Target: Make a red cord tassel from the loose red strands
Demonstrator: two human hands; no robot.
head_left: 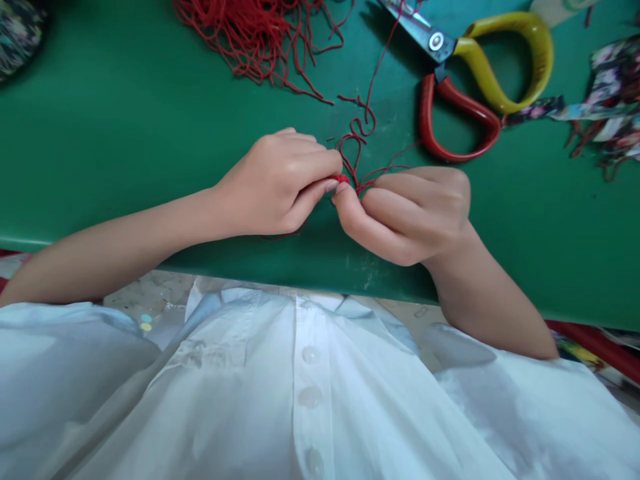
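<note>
My left hand [287,177] is closed, its thumb and forefinger pinching a small knotted bit of red cord [341,179]. Right up against it, my right hand [413,210] is also closed, with its thumb at the knot and strands of the same cord running into its curled fingers. Loose loops of the cord lie on the green tabletop just beyond the fingertips, and one strand stretches away toward the scissors. A short end shows below my left hand. The fingers hide much of the knot.
Scissors [436,43] with one yellow and one red handle lie at the upper right. A heap of red cords [250,33] is at the top. Patterned fabric strips [620,80] lie at the right. The green table's [125,133] near edge runs close to my body.
</note>
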